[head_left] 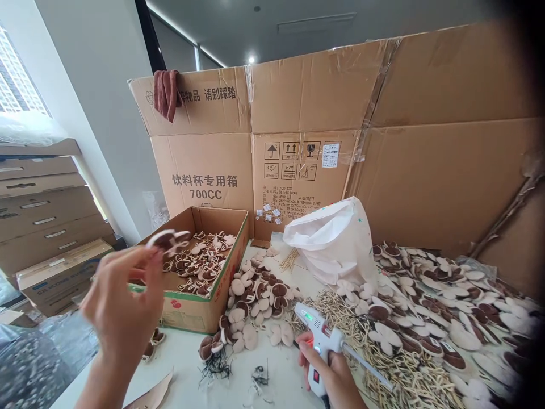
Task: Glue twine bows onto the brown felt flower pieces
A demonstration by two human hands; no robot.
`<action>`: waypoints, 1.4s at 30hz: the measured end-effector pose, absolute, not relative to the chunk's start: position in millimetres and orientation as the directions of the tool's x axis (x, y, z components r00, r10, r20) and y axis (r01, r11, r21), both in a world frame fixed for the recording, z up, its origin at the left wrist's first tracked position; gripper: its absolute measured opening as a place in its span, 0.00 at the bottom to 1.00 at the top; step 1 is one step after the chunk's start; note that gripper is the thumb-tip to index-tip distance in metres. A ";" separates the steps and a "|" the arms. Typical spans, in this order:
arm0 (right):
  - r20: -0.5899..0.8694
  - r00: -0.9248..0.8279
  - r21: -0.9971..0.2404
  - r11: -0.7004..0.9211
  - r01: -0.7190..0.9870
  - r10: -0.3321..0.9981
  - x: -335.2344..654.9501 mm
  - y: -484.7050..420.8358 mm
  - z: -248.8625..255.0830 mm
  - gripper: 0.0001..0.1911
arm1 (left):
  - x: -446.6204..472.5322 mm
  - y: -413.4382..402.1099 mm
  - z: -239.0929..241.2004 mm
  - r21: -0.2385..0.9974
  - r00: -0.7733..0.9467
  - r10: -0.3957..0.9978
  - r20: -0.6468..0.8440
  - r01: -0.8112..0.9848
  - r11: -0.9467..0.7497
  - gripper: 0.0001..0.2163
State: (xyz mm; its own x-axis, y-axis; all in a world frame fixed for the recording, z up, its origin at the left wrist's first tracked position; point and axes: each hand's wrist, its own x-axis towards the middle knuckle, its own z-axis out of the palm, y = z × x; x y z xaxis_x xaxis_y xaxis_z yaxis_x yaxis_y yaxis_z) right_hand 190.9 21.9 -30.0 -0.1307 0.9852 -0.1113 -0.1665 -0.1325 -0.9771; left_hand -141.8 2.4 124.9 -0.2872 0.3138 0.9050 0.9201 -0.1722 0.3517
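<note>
Raised at the left, my left hand (125,298) pinches a small brown-and-cream fabric piece (167,241) with a cord bow, slightly blurred. Just behind it stands an open cardboard box (193,312) with many similar bow-tied pieces (204,258) in it. My right hand (330,372) is wrapped round the handle of a white hot glue gun (319,329), whose green display is lit and whose glue stick sticks out at the back. A heap of brown and cream fabric pieces (266,292) lies between the box and the glue gun.
A pile of cord bows (340,312) and more fabric pieces (426,284) cover the right of the table. A white bag (332,238) stands at the back before tall cardboard panels (306,102). Black shreds (215,366) and a cardboard scrap (153,392) lie in front.
</note>
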 end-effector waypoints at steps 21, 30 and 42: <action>-0.002 0.049 -1.000 -0.001 -0.013 0.999 191.1 4.8 -29.6 0.25 | -27.1 28.7 25.0 0.291 0.363 0.835 0.413 0.816 -0.499 0.02; -0.025 0.031 -0.999 -0.026 0.036 0.999 191.3 5.8 -25.8 0.26 | -17.2 104.2 17.5 0.524 0.355 0.855 0.379 0.679 -0.514 0.22; -0.102 -0.001 -0.995 -0.102 0.023 0.995 191.9 0.0 -21.0 0.31 | -24.3 68.2 38.1 0.866 0.319 0.941 0.111 0.434 -0.249 0.12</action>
